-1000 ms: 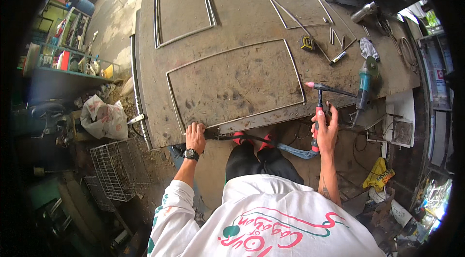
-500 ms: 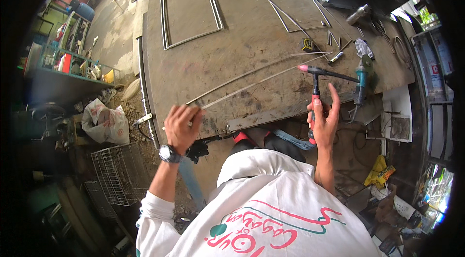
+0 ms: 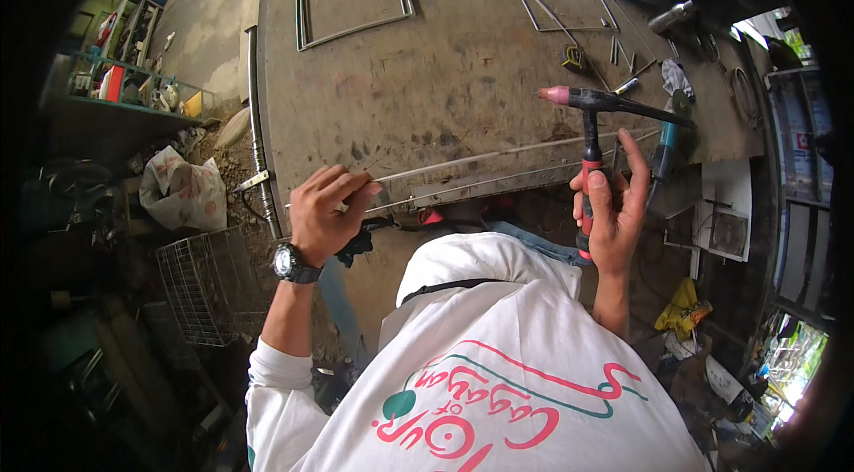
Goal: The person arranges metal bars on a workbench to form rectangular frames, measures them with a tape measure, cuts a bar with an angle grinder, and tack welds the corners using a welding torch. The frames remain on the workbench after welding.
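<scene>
Left hand (image 3: 322,214) pinching end of thin metal rod (image 3: 498,159) at near edge of steel workbench (image 3: 427,72). Rod's long axis running rightward toward welding torch (image 3: 589,129). Right hand (image 3: 612,209) wrapping torch handle, index finger apparently loose. Pink nozzle pointing left, above rod.
</scene>
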The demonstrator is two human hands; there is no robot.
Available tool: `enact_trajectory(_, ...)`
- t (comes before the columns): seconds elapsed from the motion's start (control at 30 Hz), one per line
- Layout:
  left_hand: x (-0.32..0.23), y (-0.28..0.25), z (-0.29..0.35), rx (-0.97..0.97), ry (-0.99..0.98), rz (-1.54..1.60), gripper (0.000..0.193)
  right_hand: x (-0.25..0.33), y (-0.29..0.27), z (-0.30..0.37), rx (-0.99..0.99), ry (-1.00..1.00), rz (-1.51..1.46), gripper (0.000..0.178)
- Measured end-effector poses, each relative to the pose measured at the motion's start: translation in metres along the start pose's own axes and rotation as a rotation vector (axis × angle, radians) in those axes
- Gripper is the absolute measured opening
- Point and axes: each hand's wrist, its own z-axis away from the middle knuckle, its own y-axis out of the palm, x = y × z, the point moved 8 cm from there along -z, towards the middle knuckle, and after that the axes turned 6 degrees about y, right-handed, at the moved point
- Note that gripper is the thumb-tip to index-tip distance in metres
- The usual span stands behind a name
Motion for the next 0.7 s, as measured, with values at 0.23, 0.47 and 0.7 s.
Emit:
enact_trajectory(0.23,-0.012,0.025,0.0,0.065,0.018,-0.039,0.009,-0.017,-0.011,0.021,-0.025,0.145,0.02,0.059)
enact_trajectory(0.47,-0.008,0.027,-0.002,0.045,0.018,-0.016,0.007,-0.038,-0.019,0.042,0.038,0.296,0.026,0.054)
enact_trajectory(0.7,-0.006,0.027,-0.007,0.035,0.016,-0.009,0.006,-0.043,-0.012,0.048,0.055,0.344,0.082,0.054)
